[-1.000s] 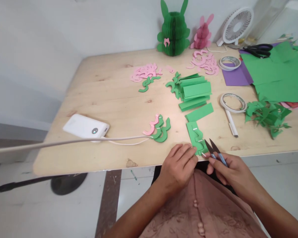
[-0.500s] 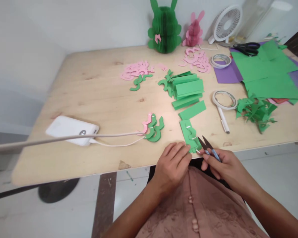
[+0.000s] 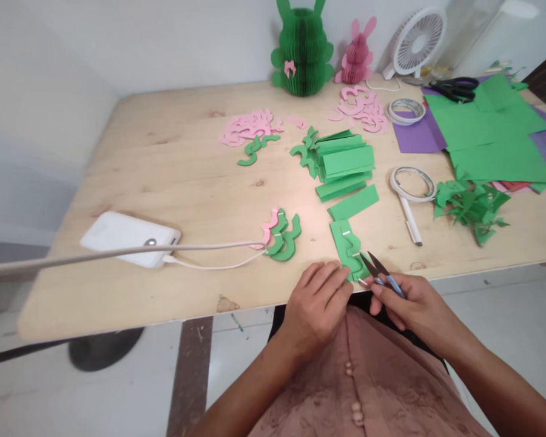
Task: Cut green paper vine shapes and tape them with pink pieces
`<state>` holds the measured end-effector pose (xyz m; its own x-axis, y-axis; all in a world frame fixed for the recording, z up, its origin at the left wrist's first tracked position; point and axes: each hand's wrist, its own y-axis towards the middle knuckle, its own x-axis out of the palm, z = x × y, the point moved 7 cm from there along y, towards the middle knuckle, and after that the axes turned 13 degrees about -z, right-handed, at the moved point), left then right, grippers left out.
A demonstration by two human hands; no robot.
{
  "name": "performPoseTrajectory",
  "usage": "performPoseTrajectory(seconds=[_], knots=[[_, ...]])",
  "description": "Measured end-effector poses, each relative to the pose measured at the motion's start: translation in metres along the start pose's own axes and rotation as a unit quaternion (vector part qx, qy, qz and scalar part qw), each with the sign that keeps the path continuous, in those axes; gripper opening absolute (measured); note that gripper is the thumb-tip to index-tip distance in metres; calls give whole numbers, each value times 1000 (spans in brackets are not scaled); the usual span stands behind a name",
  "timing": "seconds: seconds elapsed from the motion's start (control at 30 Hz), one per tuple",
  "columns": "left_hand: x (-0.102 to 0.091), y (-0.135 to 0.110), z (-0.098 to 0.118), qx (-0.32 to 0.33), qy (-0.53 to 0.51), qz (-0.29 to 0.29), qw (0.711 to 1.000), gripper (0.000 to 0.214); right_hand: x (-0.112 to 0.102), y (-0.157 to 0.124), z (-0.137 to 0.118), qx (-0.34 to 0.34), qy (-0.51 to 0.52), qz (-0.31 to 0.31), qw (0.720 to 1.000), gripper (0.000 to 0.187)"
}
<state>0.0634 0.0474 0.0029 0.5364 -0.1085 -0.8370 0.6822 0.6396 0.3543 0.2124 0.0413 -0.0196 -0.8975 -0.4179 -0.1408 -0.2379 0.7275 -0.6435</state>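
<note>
At the table's front edge lies a folded green paper strip (image 3: 340,238) with a wavy green paper template (image 3: 353,244) on it, marked by small white bits. My left hand (image 3: 319,298) is closed at the strip's lower left corner, fingers together and curled over the corner; its thumb is hidden. In my right hand (image 3: 403,303) is a pair of small scissors (image 3: 383,272) with dark blades and blue handles. Its blades are slightly parted, tips just right of the template. My right fingertips are close to the strip's lower right corner.
Behind the strip lie folded green strips (image 3: 348,164). To the right are a tape roll (image 3: 413,184), a white pen (image 3: 411,221) and green scraps (image 3: 473,206). Wavy cutouts (image 3: 284,237) sit left, near a power bank (image 3: 130,238) whose cable crosses the table. Paper rabbits (image 3: 303,54) stand behind.
The view has shifted very slightly. Both hands, the scissors and the green strip hold nearly the same positions.
</note>
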Motion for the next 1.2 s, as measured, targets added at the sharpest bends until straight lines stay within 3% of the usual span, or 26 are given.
performPoseTrajectory(seconds=[0.37,0.57,1.2], knots=[[-1,1,1,1,8,6,1000,19,-14,12,-30,-38,-189,-71,979,29],[0,0,1,4,12,11,1000,19,-11,17,-43,-22,-220,-108,969,24],[0,-1,2,5,23,4,1000,23,-8,27,-55,-74,-332,-82,937,28]])
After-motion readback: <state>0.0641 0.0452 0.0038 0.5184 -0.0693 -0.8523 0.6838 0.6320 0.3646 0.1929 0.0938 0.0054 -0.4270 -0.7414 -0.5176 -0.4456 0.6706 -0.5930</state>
